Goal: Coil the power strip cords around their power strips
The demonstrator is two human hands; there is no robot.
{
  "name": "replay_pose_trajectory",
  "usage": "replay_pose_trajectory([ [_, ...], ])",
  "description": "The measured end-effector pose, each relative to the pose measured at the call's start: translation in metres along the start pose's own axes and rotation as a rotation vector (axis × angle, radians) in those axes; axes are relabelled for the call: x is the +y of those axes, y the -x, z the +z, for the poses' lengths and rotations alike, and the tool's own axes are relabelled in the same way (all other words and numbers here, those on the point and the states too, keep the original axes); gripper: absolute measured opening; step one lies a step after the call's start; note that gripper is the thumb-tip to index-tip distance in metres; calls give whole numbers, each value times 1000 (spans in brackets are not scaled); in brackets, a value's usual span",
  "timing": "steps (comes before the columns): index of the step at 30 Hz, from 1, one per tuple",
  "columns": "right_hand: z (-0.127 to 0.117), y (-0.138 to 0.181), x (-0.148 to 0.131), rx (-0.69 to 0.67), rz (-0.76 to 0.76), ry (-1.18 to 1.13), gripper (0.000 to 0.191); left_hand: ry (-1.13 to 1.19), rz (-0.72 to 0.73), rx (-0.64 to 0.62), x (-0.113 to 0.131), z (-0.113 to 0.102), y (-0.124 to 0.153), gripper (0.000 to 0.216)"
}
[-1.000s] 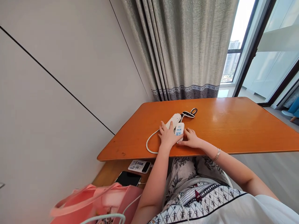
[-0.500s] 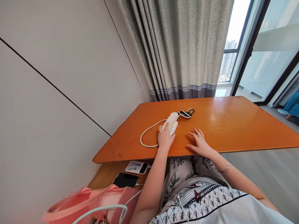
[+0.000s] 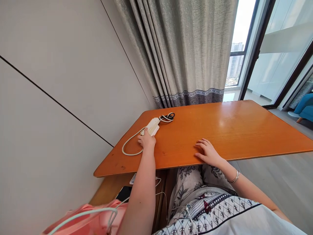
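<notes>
A white power strip [image 3: 152, 126] lies on the orange wooden table [image 3: 234, 127] near its far left corner. Its white cable [image 3: 127, 146] loops toward the table's left edge, and a bundled black-and-white cord end [image 3: 167, 117] lies just behind it. My left hand [image 3: 146, 141] rests on the near end of the strip, fingers curled over it. My right hand [image 3: 207, 152] lies flat on the tabletop near the front edge, fingers spread and holding nothing; a bracelet [image 3: 234, 178] is on that wrist.
A grey curtain [image 3: 186, 49] hangs behind the table, with a window and glass door to the right. A white wall stands on the left. Below the table's left side are a phone [image 3: 122, 194], a pink bag [image 3: 93, 222] and a pale cable.
My left hand has slid the power strip leftward toward the table's far left corner. My right hand let go of the strip and now lies flat on the table.
</notes>
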State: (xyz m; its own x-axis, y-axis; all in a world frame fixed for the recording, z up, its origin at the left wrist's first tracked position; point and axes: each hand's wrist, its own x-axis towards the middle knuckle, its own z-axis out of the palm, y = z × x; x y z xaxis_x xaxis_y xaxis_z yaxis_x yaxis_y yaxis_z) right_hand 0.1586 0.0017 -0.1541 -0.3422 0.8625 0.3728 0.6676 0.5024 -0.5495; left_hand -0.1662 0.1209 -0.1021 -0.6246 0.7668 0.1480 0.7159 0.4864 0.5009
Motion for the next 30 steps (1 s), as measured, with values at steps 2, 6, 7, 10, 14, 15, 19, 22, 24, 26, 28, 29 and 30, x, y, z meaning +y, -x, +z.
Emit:
replay_pose_trajectory([
  [2,-1,0,-1,-4,-10,13,43,34,-75,85,-7,1,-7,67],
  [6,-2,0,-5,-28,-13,44,40,26,-105,216,-17,3,-12,66],
  [7,-3,0,-6,-34,-17,49,40,27,-75,245,-17,3,-11,68],
  [10,-3,0,-9,-44,-24,56,38,84,103,314,-7,3,-3,75],
  [14,-3,0,-13,-57,-17,68,38,149,397,277,25,5,15,72],
  [15,-3,0,-13,-58,-17,70,38,159,450,244,34,7,19,71],
  [19,-3,0,-14,-54,-21,80,38,223,630,108,69,29,38,66],
  [22,-4,1,-15,-57,-28,102,38,238,800,-29,83,51,57,56],
  [24,-4,1,-16,-61,-27,121,38,127,878,-157,86,62,72,44],
  [26,-4,2,-18,-60,-25,143,38,-4,968,-269,85,69,85,37],
  [28,-4,2,-19,-58,-24,167,37,-57,1007,-313,84,71,92,36],
  [29,-4,2,-20,-58,-24,177,37,-62,1010,-318,84,70,94,36],
  [30,-4,2,-21,-61,-25,184,37,-61,1006,-324,83,70,94,37],
])
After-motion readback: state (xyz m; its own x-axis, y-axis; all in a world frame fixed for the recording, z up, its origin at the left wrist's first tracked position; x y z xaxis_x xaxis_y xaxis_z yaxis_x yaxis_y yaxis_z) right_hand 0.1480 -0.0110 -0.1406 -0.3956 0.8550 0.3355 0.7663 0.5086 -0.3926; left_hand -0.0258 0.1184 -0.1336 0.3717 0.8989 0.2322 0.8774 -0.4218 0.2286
